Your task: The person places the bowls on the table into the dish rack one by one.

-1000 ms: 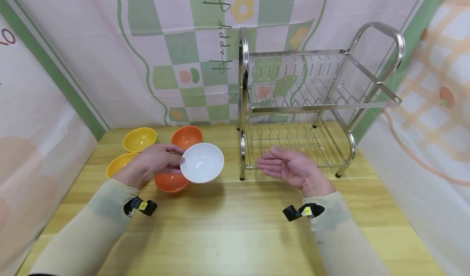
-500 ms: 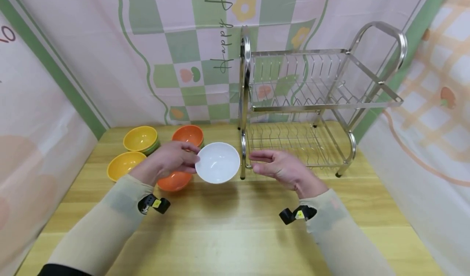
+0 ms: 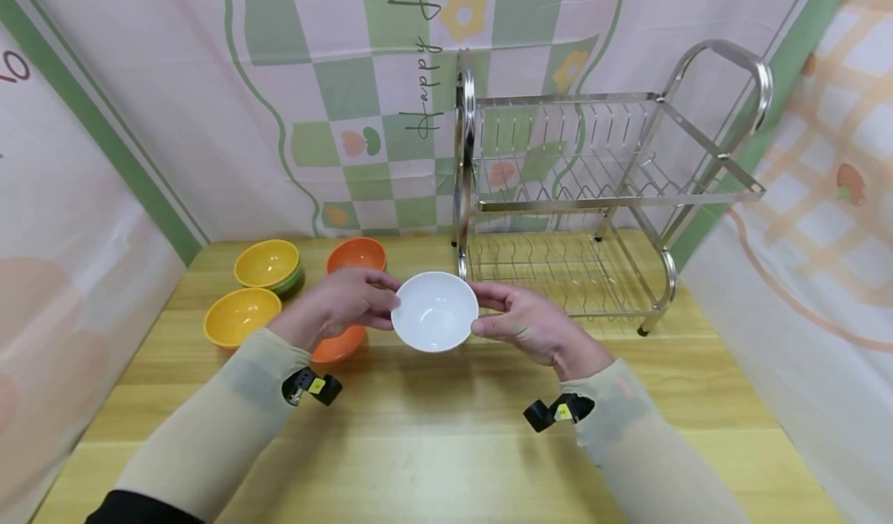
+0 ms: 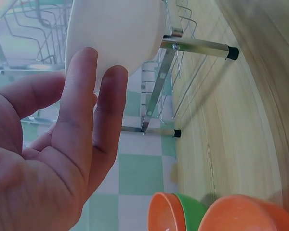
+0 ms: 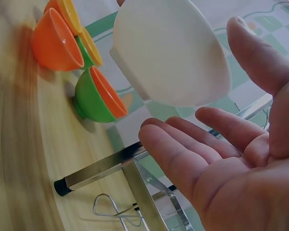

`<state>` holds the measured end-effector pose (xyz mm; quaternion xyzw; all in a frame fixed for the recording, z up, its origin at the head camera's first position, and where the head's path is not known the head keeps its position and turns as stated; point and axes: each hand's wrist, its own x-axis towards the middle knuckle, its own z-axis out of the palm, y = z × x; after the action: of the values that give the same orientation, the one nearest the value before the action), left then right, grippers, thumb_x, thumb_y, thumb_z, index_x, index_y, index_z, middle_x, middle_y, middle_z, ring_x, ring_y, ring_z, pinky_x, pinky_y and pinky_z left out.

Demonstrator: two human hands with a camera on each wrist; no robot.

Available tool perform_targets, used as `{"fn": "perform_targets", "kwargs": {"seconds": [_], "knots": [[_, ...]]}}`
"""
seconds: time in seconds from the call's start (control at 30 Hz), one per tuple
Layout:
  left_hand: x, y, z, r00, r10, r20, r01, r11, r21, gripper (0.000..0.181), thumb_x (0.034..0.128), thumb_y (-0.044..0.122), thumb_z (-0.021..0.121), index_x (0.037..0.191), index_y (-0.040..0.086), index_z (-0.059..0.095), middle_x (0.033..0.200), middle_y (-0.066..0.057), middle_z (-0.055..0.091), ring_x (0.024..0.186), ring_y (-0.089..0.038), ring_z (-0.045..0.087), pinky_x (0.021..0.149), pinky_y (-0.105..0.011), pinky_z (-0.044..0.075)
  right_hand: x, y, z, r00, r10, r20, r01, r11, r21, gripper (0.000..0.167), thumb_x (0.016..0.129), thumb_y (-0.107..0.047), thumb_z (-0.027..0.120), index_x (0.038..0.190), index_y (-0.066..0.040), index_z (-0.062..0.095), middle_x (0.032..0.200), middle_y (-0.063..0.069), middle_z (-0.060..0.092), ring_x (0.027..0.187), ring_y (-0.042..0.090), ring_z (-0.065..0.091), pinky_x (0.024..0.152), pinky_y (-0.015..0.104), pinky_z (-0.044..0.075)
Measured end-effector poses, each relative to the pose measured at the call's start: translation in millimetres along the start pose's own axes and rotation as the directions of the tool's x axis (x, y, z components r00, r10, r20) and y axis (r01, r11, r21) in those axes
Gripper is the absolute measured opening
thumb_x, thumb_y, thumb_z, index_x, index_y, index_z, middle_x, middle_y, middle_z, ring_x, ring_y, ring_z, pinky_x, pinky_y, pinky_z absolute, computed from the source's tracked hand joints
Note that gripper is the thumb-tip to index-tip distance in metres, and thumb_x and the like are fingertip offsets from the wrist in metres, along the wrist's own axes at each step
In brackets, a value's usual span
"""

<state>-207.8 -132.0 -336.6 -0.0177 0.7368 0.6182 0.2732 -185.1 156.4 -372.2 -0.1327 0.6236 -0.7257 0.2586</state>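
Wood-grain tabletop (image 3: 432, 446) spreads beneath a white bowl (image 3: 434, 312), pinched aloft by the left hand (image 3: 349, 299) — the right hand (image 3: 533, 322), thumb and fingers apart, perhaps touching its rim — near the metal dish rack (image 3: 621, 201).

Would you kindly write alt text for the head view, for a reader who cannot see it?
A person's left hand holds a white bowl above a wooden table, with the right hand at its other side. Yellow bowls and orange bowls stand on the left; a two-tier metal rack stands on the right.
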Motion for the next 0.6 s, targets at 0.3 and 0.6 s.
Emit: {"fn": "perform_targets", "kwargs": {"seconds": [0.3,0.6], "knots": [[2.3,2.4,6.8,1.000,-0.018,-0.002,0.018,1.000,0.001,0.034,0.0911,-0.002,0.069,0.124,-0.003,0.062,0.110,-0.024,0.064,0.084,-0.030,0.069,0.078,-0.039,0.060,1.4,3.4,1.2,0.999,0.035,-0.002,-0.035,0.996,0.083,0.096,0.077,-0.002,0.084,0.154,0.004,0.027,0.149,0.029,0.038,0.118,0.032,0.057,0.098,0.042,0.051],[2.2,5.3,8.4,1.000,-0.020,0.003,0.020,0.999,-0.029,0.034,0.0918,-0.002,0.068,0.125,-0.003,0.060,0.112,-0.024,0.063,0.084,-0.030,0.069,0.079,-0.040,0.060,2.3,7.7,-0.4,1.000,0.015,0.010,-0.016,0.985,0.172,0.087,0.085,0.002,0.076,0.155,0.001,0.024,0.145,0.028,0.040,0.107,0.034,0.063,0.096,0.053,0.049]]}}
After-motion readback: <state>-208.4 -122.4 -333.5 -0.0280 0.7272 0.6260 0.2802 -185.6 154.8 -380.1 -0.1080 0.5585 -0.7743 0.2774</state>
